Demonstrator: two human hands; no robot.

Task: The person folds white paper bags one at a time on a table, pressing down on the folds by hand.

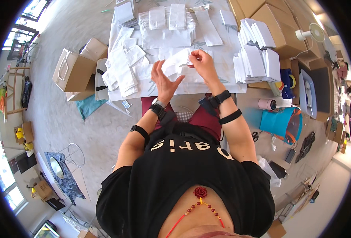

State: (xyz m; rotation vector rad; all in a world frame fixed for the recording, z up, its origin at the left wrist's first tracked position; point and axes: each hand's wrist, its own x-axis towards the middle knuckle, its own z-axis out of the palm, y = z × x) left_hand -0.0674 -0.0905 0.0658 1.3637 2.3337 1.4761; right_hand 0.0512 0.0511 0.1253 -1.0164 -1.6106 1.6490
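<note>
Over the near part of the table, my right hand (204,66) pinches the upper right edge of a flat white packet (176,63) between thumb and fingertips. My left hand (166,82) is open beside the packet's lower left side, thumb and fingers spread apart. Whether its fingertips touch the packet I cannot tell. Left of that hand lies a loose heap of similar long white packets (124,75). Farther back, rows of white packets (166,33) are laid out overlapping. A single long packet (208,27) lies to their right.
Stacks of white folded card pieces (256,59) stand at the table's right edge, another stack (124,12) at the far left. Cardboard boxes (278,29) and a small fan (311,33) are at the right. A pink cup (267,104) and blue bag (280,122) sit lower right.
</note>
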